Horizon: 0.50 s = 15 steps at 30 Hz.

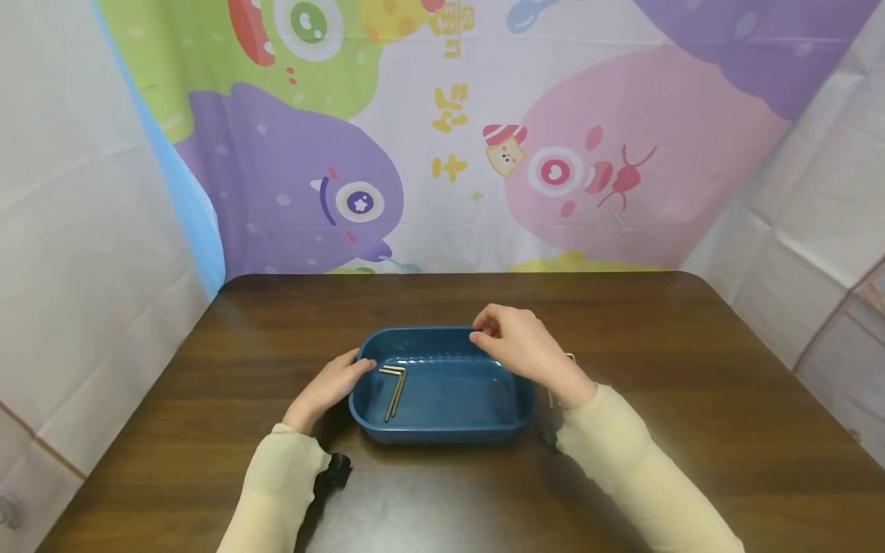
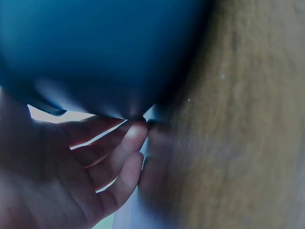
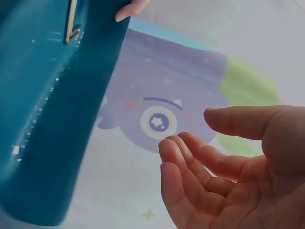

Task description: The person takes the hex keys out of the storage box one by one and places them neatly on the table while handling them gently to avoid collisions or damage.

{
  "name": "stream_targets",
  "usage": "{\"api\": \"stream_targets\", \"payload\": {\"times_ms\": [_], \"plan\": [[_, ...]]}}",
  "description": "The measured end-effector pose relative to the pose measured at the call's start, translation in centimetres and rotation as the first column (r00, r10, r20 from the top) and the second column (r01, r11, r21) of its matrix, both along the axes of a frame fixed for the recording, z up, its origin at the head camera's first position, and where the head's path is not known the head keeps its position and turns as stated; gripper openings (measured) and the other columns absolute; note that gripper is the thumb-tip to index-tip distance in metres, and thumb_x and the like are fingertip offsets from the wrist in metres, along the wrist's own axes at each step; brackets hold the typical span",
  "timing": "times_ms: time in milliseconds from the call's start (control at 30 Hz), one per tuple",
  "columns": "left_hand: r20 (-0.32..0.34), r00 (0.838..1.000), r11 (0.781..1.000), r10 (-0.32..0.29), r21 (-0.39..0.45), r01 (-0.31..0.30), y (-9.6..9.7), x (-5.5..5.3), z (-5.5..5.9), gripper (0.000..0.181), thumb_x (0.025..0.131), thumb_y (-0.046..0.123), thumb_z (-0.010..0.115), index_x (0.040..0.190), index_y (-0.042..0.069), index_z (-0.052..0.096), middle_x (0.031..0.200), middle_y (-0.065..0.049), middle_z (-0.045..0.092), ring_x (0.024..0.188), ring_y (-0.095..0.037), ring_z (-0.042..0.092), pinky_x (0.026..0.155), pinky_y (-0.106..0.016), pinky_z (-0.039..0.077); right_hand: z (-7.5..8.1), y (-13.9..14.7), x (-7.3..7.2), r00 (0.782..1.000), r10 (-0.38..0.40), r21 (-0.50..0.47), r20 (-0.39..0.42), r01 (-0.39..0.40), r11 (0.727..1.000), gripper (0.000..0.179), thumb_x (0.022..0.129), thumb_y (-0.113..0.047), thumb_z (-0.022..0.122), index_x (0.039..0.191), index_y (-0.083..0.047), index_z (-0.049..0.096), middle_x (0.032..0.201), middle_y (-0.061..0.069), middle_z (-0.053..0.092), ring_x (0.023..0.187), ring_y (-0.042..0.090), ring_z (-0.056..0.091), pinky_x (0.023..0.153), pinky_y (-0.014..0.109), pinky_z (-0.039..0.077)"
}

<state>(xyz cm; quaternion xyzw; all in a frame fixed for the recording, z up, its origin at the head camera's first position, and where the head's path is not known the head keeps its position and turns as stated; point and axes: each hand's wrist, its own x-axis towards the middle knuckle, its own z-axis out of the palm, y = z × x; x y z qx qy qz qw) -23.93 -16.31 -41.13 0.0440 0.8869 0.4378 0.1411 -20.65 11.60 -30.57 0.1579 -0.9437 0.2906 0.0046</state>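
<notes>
A blue plastic tray (image 1: 442, 438) stands on the wooden table. My left hand (image 1: 335, 382) holds its left end, thumb over the rim and fingers along the outer wall, as the left wrist view shows with the hand (image 2: 95, 167) under the tray wall (image 2: 105, 57). L-shaped brass-coloured hex keys (image 1: 399, 395) lie inside the tray at its left side; one hex key (image 3: 71, 21) also appears in the right wrist view. Above the tray's far right rim hovers my right hand (image 1: 518, 342), fingers loosely bent, thumb apart from them. Nothing shows between those fingers (image 3: 174, 183).
More L-shaped hex keys (image 1: 551, 399) lie on the table right of the tray, partly hidden by my right wrist. A black device (image 1: 337, 470) is at my left cuff. A cartoon-printed curtain (image 1: 449, 230) hangs behind the brown table (image 1: 276, 307).
</notes>
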Motion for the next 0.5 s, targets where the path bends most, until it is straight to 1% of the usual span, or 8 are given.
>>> {"api": "stream_targets", "payload": {"times_ms": [100,200,333,500], "plan": [[-0.003,1.000,1.000,-0.001,-0.007,0.001,0.0,0.0,0.1,0.058,0.094,0.033,0.037,0.141,0.000,0.028,0.140,-0.022,0.037,0.124,-0.037,0.041,0.100,-0.054,0.033,0.7,-0.6,-0.4,1.000,0.022,0.019,-0.008,-0.022,1.000,0.019,0.087,-0.025,0.058,0.098,-0.010,0.063,0.081,0.000,0.062,0.068,0.013,0.054,0.063,0.027,0.046],[-0.012,1.000,1.000,-0.001,-0.006,0.001,0.0,-0.1,0.0,0.057,0.094,0.033,0.037,0.141,0.000,0.029,0.139,-0.021,0.038,0.123,-0.037,0.042,0.100,-0.053,0.033,1.1,-1.3,-1.0,0.999,0.044,0.056,-0.009,-0.044,0.997,0.019,0.087,-0.026,0.058,0.096,-0.010,0.065,0.082,0.000,0.064,0.067,0.012,0.055,0.064,0.028,0.047],[-0.023,1.000,1.000,0.000,-0.006,0.000,0.0,-0.2,-0.1,0.057,0.094,0.033,0.038,0.140,0.000,0.031,0.139,-0.021,0.039,0.124,-0.036,0.041,0.100,-0.053,0.033,1.3,-2.2,-2.1,0.996,0.091,0.113,0.004,-0.091,0.989,0.017,0.088,-0.025,0.058,0.092,-0.011,0.067,0.081,-0.002,0.065,0.066,0.011,0.056,0.066,0.028,0.046],[-0.021,1.000,1.000,0.007,-0.005,-0.007,-0.1,-0.3,-0.3,0.057,0.094,0.034,0.039,0.140,0.000,0.031,0.139,-0.021,0.038,0.125,-0.036,0.040,0.100,-0.053,0.033,1.1,-3.3,-3.5,0.984,0.174,0.157,0.035,-0.177,0.972,0.017,0.088,-0.022,0.058,0.093,-0.009,0.069,0.078,-0.001,0.065,0.064,0.013,0.054,0.062,0.026,0.045]]}}
